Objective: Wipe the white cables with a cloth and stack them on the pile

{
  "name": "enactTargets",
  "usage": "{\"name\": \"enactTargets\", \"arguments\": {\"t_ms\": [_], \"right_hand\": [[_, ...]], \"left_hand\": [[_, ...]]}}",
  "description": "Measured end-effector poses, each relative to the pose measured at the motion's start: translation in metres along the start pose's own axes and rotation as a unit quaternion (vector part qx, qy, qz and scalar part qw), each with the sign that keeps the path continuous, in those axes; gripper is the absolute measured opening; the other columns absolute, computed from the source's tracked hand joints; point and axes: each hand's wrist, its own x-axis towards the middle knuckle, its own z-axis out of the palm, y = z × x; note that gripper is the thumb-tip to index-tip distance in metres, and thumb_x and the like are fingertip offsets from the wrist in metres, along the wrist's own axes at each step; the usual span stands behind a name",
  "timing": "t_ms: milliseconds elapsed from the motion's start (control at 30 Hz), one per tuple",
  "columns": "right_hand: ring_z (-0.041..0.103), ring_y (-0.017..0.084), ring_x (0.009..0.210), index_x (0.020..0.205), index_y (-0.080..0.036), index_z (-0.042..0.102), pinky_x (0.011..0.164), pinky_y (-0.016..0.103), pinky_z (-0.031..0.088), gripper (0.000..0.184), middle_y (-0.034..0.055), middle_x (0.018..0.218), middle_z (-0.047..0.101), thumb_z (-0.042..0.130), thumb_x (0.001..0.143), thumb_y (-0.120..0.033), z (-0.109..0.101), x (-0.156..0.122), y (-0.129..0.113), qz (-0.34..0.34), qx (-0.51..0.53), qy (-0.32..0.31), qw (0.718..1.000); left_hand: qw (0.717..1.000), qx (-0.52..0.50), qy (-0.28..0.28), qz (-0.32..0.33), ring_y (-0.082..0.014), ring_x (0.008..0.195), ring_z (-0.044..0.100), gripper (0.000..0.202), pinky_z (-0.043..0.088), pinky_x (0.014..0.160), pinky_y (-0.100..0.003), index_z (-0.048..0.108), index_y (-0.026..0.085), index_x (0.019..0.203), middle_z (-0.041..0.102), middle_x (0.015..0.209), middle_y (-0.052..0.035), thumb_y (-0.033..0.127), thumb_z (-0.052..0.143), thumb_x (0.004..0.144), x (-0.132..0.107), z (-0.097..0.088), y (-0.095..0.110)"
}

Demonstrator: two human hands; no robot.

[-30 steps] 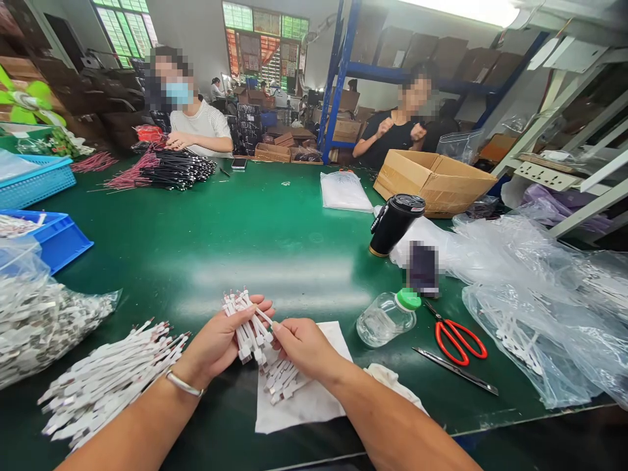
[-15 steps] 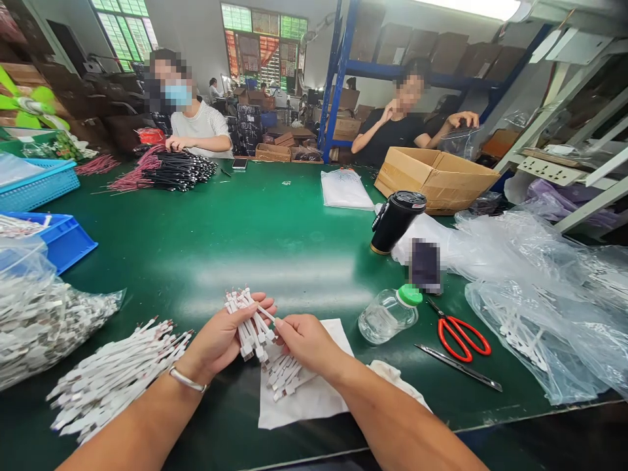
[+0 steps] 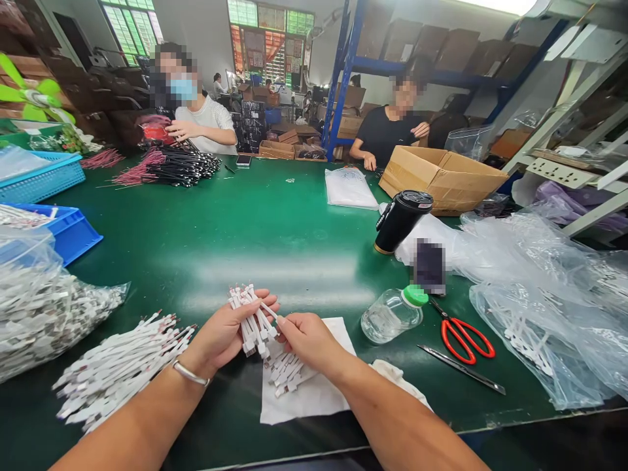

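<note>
My left hand (image 3: 226, 332) is closed around a bunch of short white cables (image 3: 252, 320) with flat plugs at their near ends. The thumb lies across the top of the bunch. With thumb and fingers pinched, my right hand (image 3: 305, 339) grips one white cable at the right side of the bunch. Under my right hand, more white cables (image 3: 289, 374) rest on a white cloth (image 3: 279, 409). A larger pile of white cables (image 3: 120, 366) lies on the green table to the left of my left forearm.
At left are a bag of white parts (image 3: 53, 314) and a blue bin (image 3: 73, 235). On the right lie a clear jar (image 3: 390, 317), red-handled scissors (image 3: 466, 340), a utility knife (image 3: 461, 369), a black cup (image 3: 402, 222) and plastic bags (image 3: 549, 327). Two people sit across the table (image 3: 255, 216).
My hands keep nearly the same hold on the cables. Across the table, one person's hand has lowered from the face and the other has left the clear bag; the masked person's hand has risen.
</note>
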Motion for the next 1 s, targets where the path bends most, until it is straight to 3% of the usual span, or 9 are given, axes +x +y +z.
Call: {"name": "enactTargets", "arguments": {"t_ms": [533,1000], "right_hand": [[0.051,0.012,0.057,0.062,-0.017,0.058,0.054,0.022,0.036,0.041,0.0003,0.061,0.058,0.04,0.087,-0.044,0.0015,0.0022,0.0059,0.01,0.015,-0.014,1.0],[0.048,0.011,0.055,0.061,-0.017,0.053,0.05,0.021,0.034,0.039,-0.0016,0.056,0.052,0.039,0.088,-0.042,0.0036,0.0023,0.0042,0.004,0.042,-0.027,0.999]], "left_hand": [[1.0,0.003,-0.003,-0.005,-0.0217,0.094,0.066,0.02,0.056,0.078,-0.03,0.06,0.01,0.101,0.066,0.108,-0.0154,0.007,0.054,0.082,0.0024,-0.0023,0.0001],[1.0,-0.008,0.004,-0.014,-0.0233,0.099,0.064,0.023,0.056,0.08,-0.031,0.058,0.011,0.105,0.065,0.11,-0.0154,0.006,0.052,0.083,-0.0019,-0.0007,0.0042]]}}
